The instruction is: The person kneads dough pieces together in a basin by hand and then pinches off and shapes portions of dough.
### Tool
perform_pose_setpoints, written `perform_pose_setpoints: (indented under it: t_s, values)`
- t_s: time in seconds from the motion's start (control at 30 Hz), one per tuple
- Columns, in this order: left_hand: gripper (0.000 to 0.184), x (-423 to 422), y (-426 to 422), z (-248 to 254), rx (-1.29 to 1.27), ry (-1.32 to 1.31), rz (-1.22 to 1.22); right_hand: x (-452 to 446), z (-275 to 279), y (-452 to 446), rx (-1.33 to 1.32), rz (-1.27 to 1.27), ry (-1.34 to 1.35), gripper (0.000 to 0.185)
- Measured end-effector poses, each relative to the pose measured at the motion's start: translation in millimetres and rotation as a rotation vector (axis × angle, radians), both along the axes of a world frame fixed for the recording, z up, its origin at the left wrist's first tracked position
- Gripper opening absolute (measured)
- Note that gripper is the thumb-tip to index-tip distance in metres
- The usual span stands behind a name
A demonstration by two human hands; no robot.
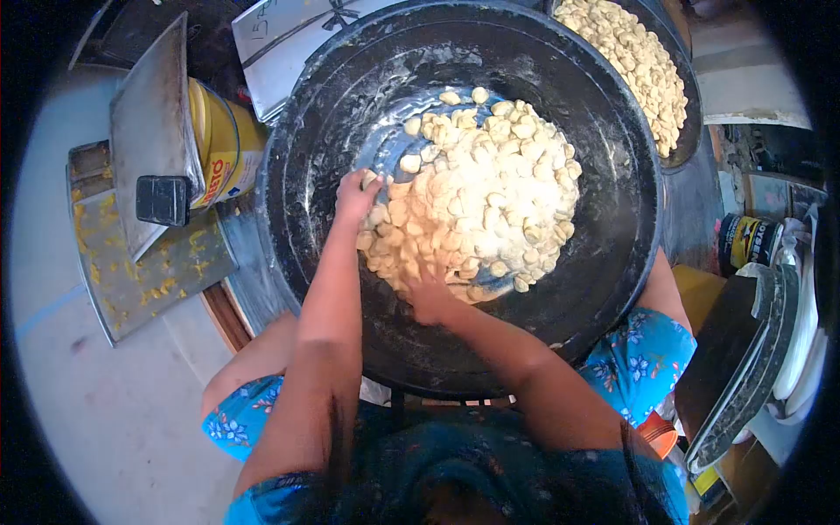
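A large round black basin (604, 254) holds a heap of small pale dough pieces (516, 184), dusted with white flour at its middle. At the heap's left edge is my left hand (357, 197), its fingers closed around a dough piece. My right hand (430, 296) lies at the heap's lower left edge, fingers spread against the pieces and partly among them. A few loose pieces sit near the top of the heap, on the floury bottom of the basin.
A second dark basin of similar pieces (639, 70) stands at the upper right. On the left are a yellow tub (227, 144), a phone-like black object (163, 200) and a stained metal tray (157, 262). A white box (293, 44) lies behind.
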State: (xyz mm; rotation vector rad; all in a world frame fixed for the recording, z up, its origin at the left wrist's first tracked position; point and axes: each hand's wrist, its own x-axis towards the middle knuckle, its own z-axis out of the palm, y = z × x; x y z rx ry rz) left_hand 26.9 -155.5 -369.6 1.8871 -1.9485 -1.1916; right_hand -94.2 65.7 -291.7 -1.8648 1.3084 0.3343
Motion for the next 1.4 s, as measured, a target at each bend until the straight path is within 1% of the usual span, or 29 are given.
perform_pose_setpoints:
  t_s: [0.1,0.13,0.17,0.2,0.23,0.3,0.37,0.4,0.43,0.47,0.5,0.57,0.63,0.67,0.7,0.73,0.77,0.83,0.87,0.93,1.0,1.03,1.1,1.13,1.2,1.23,1.3,1.33,1.4]
  values:
    - [0.077,-12,53,-32,-0.14,-0.32,-0.131,-65,-53,64,0.438,-0.267,-0.713,0.049]
    - [0.08,-32,78,4,-0.003,-0.435,-0.18,-103,-70,74,0.678,-0.35,-0.937,0.043]
    - [0.085,-53,106,44,0.135,-0.554,-0.225,-132,-49,72,0.683,-0.734,-0.639,0.039]
    - [0.084,-57,136,37,0.21,-0.535,-0.23,-161,-24,68,0.646,-1.182,-0.392,0.037]
    - [0.084,-60,160,31,0.281,-0.519,-0.236,-192,-49,78,0.497,-1.023,-0.095,0.043]
    - [0.079,-70,177,76,0.328,-0.539,-0.538,-179,-48,80,0.423,-1.148,0.073,0.049]
    - [0.071,-59,163,75,0.637,-0.237,-0.665,-129,-100,81,0.251,-1.096,0.277,0.049]
    - [0.067,-53,151,71,0.781,-0.076,-0.727,-98,-96,66,0.345,-0.404,0.234,0.057]
    - [0.062,-47,131,61,0.677,-0.212,-0.713,-59,-81,55,0.233,-0.198,0.291,0.058]
    - [0.059,-38,111,52,0.577,-0.346,-0.699,-25,-86,56,0.156,-0.377,0.233,0.061]
    - [0.059,-30,94,60,0.416,-0.308,-0.448,9,-92,56,0.068,-0.547,0.156,0.064]
    - [0.06,-14,85,44,0.198,-0.291,-0.115,2,-29,50,0.249,-0.903,-0.2,0.071]
    - [0.062,-3,90,-14,0.052,-0.344,0.028,-68,7,27,0.814,-0.91,-0.73,0.08]
    - [0.067,-25,103,37,0.194,-0.416,-0.055,-93,4,32,0.811,-0.985,-0.571,0.079]
    - [0.069,-41,121,49,0.235,-0.472,-0.214,-119,1,43,0.809,-1.05,-0.409,0.078]
    - [0.07,-48,130,56,0.273,-0.53,-0.367,-152,-48,75,0.709,-1.007,-0.346,0.078]
    - [0.07,-47,126,60,0.447,-0.351,-0.483,-173,-98,96,0.602,-0.96,-0.288,0.078]
    - [0.07,-39,122,64,0.792,0.019,-0.708,-145,-88,77,0.609,-1.247,-0.367,0.078]
    - [0.069,-33,117,65,0.9,0.06,-0.549,-120,-82,66,0.616,-1.392,-0.404,0.078]
    - [0.068,-20,92,61,1.091,0.146,-0.228,-51,-64,50,0.386,-1.168,-0.23,0.078]
    - [0.068,0,79,-1,0.725,0.163,-0.039,-3,-44,41,0.198,-0.867,-0.049,0.076]
    - [0.068,7,81,-23,0.54,0.171,0.06,-11,-37,40,0.214,-0.727,-0.235,0.074]
    - [0.066,-13,114,-8,0.325,-0.165,-0.149,-46,-25,35,0.238,-0.45,-0.603,0.069]
    - [0.065,-27,130,5,0.207,-0.327,-0.257,-75,-12,37,0.713,-0.789,-0.782,0.063]
    - [0.063,-39,146,28,0.366,-0.225,-0.656,-122,-8,44,0.862,-1.219,-0.625,0.063]
    - [0.062,-42,138,38,0.585,-0.06,-0.739,-138,-13,54,0.782,-1.216,-0.478,0.067]
    - [0.061,-50,120,65,1.021,0.291,-0.876,-154,-73,78,0.876,-1.286,-0.558,0.077]
    - [0.065,-51,108,98,1.124,0.246,-0.64,-129,-100,83,0.705,-1.258,-0.521,0.08]
    - [0.064,-30,87,71,0.799,0.141,-0.45,-66,-94,62,0.5,-1.129,-0.4,0.078]
